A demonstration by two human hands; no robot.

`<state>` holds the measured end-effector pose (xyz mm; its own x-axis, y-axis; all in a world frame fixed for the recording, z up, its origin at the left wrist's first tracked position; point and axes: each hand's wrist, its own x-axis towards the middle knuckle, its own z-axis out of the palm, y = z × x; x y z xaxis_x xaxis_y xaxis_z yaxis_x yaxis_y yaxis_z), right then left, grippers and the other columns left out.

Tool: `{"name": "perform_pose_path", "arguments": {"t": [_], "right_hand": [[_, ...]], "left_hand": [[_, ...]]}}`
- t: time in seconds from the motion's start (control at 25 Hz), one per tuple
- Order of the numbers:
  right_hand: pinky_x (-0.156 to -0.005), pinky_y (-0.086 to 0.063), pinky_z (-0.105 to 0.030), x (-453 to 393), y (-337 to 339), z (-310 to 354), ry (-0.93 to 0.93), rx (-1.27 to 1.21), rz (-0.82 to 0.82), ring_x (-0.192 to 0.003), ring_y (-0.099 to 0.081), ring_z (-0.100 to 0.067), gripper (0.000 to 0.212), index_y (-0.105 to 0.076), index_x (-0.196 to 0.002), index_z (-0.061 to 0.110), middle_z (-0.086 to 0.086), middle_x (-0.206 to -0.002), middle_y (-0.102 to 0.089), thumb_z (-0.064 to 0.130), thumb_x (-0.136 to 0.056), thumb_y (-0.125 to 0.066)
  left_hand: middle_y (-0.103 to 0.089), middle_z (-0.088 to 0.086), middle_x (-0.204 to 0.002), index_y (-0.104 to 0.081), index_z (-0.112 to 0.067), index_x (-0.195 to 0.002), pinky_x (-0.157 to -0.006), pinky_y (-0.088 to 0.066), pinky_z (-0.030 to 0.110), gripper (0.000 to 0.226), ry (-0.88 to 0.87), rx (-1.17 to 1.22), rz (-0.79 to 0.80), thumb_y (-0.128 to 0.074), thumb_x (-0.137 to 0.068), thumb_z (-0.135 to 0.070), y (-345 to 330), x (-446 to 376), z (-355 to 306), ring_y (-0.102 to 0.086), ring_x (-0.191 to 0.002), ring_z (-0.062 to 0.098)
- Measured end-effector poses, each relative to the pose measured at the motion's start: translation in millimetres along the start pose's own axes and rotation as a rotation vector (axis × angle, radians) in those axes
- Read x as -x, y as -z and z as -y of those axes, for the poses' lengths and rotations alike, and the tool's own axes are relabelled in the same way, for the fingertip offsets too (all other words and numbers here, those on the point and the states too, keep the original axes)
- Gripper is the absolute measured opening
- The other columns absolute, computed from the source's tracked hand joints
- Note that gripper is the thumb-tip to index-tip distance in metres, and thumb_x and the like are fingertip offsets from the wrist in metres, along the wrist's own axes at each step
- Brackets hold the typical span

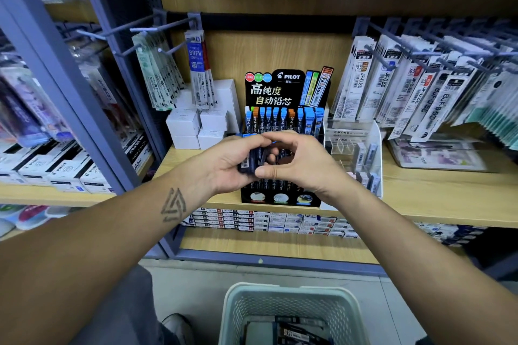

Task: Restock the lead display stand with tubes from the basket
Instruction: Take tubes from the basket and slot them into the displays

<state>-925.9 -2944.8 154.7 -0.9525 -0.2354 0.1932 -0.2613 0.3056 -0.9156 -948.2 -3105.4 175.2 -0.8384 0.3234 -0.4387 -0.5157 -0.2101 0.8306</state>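
Head view. We look down on two bare forearms reaching toward a wooden shelf [420, 193]. The left hand [227, 165] and the right hand [302, 165] meet in front of the black lead display stand [283, 92], their fingertips nearly touching. Between them sits a small bundle of dark lead tubes [253, 161]. The left hand's fingers curl round the bundle from below and behind, with the thumb over the top. The right hand's thumb presses on the lower end of the bundle and its forefinger arches over the upper end; the other right fingers are curled behind, and we cannot tell how many tubes each hand bears. A triangular tattoo [173, 204] marks the left forearm.

The stand rests on the shelf just behind the hands. Its upper row holds upright tubes with blue and orange caps [280, 117]; the lower rows are largely hidden by the hands. To the left of the stand lie stacked white boxes [196, 126], and above them refill packets [196, 75] hang from hooks. To the right stands a clear plastic tray [353, 148] holding a few tubes, with more hanging packets [420, 92] beyond it.

At the bottom edge, on the floor below the shelf, stands a pale basket [291, 314] with mesh walls. More dark tubes [300, 328] lie flat in it, well apart from the stand.
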Motion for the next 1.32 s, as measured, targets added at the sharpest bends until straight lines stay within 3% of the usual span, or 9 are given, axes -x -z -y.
{"name": "perform_pose_path", "arguments": {"t": [0.2,0.36,0.44,0.6,0.72,0.8,1.12,1.32], "right_hand": [[-0.091,-0.057,-0.029,1,6,1,-0.058,-0.127,-0.066,-0.102,-0.067,-0.019,0.071,-0.067,-0.124,0.014,-0.011,-0.124,-0.054,0.004,-0.059,-0.093],[-0.095,-0.055,-0.032,1,14,0,-0.153,-0.379,0.013,-0.106,-0.068,-0.018,0.077,-0.059,-0.131,0.009,-0.015,-0.119,-0.067,0.005,-0.059,-0.087],[-0.091,-0.054,-0.030,-2,20,-1,-0.200,-0.527,-0.001,-0.105,-0.068,-0.021,0.060,-0.060,-0.129,0.003,-0.015,-0.114,-0.069,0.002,-0.072,-0.079],[-0.073,-0.054,-0.026,-5,19,-2,-0.249,-0.493,-0.079,-0.080,-0.066,-0.021,0.020,-0.071,-0.108,0.002,-0.018,-0.091,-0.073,0.002,-0.089,-0.068],[-0.063,-0.054,-0.021,-6,15,3,-0.261,-0.532,-0.075,-0.069,-0.065,-0.017,0.015,-0.073,-0.101,0.002,-0.016,-0.083,-0.072,-0.002,-0.087,-0.070],[-0.065,-0.057,-0.021,-7,14,7,-0.280,-0.569,-0.057,-0.070,-0.069,-0.018,0.019,-0.072,-0.103,-0.001,-0.018,-0.085,-0.073,-0.007,-0.087,-0.067],[-0.069,-0.059,-0.023,-13,7,10,-0.205,-0.367,-0.093,-0.074,-0.073,-0.021,0.019,-0.074,-0.099,0.001,-0.020,-0.086,-0.075,-0.008,-0.083,-0.072],[-0.080,-0.059,-0.028,-19,4,6,-0.025,0.124,-0.114,-0.082,-0.073,-0.018,0.019,-0.077,-0.091,0.019,-0.003,-0.084,-0.076,0.002,-0.082,-0.078]], "left_hand": [[-0.070,0.012,-0.092,-0.069,-0.009,-0.106,-0.066,-0.053,0.032,0.012,-0.037,-0.100,-0.003,-0.064,-0.096,-0.013,-1,-4,1,-0.065,-0.080,0.021],[-0.067,0.014,-0.079,-0.069,-0.008,-0.089,-0.045,-0.043,0.021,0.004,-0.057,-0.031,-0.017,-0.068,-0.092,-0.006,1,-4,-1,-0.053,-0.061,0.017],[-0.065,0.011,-0.068,-0.069,-0.006,-0.086,-0.041,-0.037,0.018,0.006,-0.061,-0.009,-0.015,-0.067,-0.092,-0.005,3,-3,-1,-0.046,-0.055,0.012],[-0.067,0.014,-0.075,-0.069,-0.006,-0.086,-0.042,-0.035,0.018,0.005,-0.060,-0.083,0.074,-0.067,-0.091,-0.006,10,0,-1,-0.045,-0.051,0.010],[-0.064,0.013,-0.073,-0.068,-0.006,-0.088,-0.042,-0.033,0.018,0.007,-0.058,-0.114,0.077,-0.073,-0.083,-0.006,13,1,-1,-0.044,-0.050,0.010],[-0.061,0.008,-0.068,-0.067,-0.009,-0.091,-0.042,-0.032,0.017,0.016,-0.061,-0.134,0.035,-0.076,-0.079,-0.004,17,1,-2,-0.042,-0.049,0.009],[-0.058,0.006,-0.064,-0.060,-0.009,-0.088,-0.039,-0.035,0.014,0.010,0.069,-0.087,-0.077,-0.064,-0.096,-0.013,33,3,-8,-0.045,-0.045,0.007],[-0.052,0.003,-0.061,-0.053,-0.013,-0.082,-0.034,-0.038,0.015,0.020,0.112,-0.030,-0.140,-0.065,-0.096,-0.023,49,5,-17,-0.048,-0.039,0.008]]}}
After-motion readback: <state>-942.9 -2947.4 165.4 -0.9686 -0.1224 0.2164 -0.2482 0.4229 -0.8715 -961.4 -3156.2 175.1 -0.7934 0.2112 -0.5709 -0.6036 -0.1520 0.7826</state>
